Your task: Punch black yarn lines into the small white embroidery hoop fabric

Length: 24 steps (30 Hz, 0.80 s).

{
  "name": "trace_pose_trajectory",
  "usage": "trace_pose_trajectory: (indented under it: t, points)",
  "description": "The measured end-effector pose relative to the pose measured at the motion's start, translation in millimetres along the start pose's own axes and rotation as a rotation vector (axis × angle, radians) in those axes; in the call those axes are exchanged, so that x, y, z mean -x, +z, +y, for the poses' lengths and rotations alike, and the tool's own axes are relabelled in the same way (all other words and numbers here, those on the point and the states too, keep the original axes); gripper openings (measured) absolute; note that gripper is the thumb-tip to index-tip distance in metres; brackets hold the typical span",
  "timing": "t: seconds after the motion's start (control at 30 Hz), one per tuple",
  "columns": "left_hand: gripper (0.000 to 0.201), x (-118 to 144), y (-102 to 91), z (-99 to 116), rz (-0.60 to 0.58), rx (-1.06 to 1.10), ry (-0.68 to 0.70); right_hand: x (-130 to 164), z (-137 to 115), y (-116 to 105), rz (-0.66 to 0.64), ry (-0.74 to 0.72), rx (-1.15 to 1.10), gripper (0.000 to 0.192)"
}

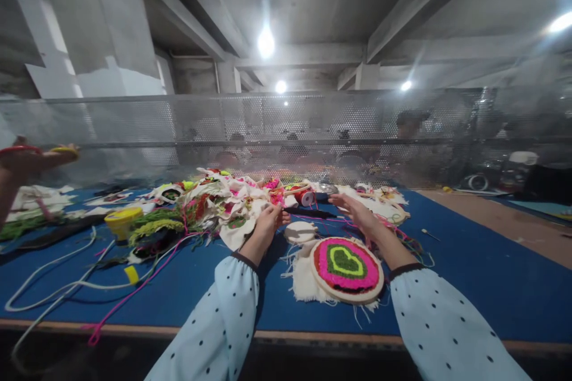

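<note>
The left hand (pixel 267 225) is above the surface (pixel 465 286), beside the near edge of a heap of fabric scraps (pixel 232 196). Its fingers are drawn in toward one another; whether the grip is closed on a strand cannot be told at this size. The right hand (pixel 358 214) is across from it, its grip loose and open, fingers extended toward the left hand. A dark strip (pixel 310 213) lies between the two hands, with pink thread running near it.

The embroidery hoop (pixel 325 294) lies flat between the forearms, nearer the right one. Its stitched heart (pixel 346 262) shows a green centre, a yellow-green outline and a further green band, set on pink with a dark red border. Frayed white cloth (pixel 306 280) extends past the hoop on its left and near sides. A smaller pale disc (pixel 301 231) sits just beyond the hoop, toward the left hand.

On the left are a yellow tub (pixel 123 223), a looped white cord (pixel 58 294) and pink yarn (pixel 134 297) reaching the near edge. Another person's hand (pixel 42 161) is raised at the far left. A perforated screen (pixel 259 122) stands behind the surface.
</note>
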<state>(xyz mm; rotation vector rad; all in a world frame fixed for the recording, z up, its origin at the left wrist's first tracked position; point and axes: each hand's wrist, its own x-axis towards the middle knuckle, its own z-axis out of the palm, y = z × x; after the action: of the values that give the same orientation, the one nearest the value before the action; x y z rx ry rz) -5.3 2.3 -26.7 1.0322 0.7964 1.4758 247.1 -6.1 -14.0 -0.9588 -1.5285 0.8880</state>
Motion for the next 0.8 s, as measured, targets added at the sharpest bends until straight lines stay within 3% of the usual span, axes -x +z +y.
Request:
trace_pose_trajectory:
  t: [0.1,0.2,0.27,0.43,0.7,0.8]
  points:
    - [0.034,3.2,5.0,-0.7,-0.034,-0.109,0.042,8.3,-8.4,18.9,-0.091,-0.163,0.244,0.037]
    - [0.037,7.3,8.6,3.4,-0.077,-0.136,0.079,16.6,-6.8,32.4,-0.116,-0.213,0.551,0.027]
    - [0.037,10.0,11.1,5.7,-0.084,-0.15,0.099,19.3,-3.7,37.7,-0.117,-0.239,0.637,0.02]
    - [0.042,19.3,21.9,2.7,-0.109,-0.23,0.094,19.6,-1.5,43.9,-0.009,-0.281,0.651,0.014]
    - [0.036,23.7,26.4,-1.5,-0.101,-0.149,0.037,20.4,-0.8,48.5,-0.057,-0.268,0.527,0.019]
    - [0.034,18.8,22.3,1.2,-0.062,-0.117,0.047,16.7,1.9,49.2,-0.039,-0.218,0.333,0.022]
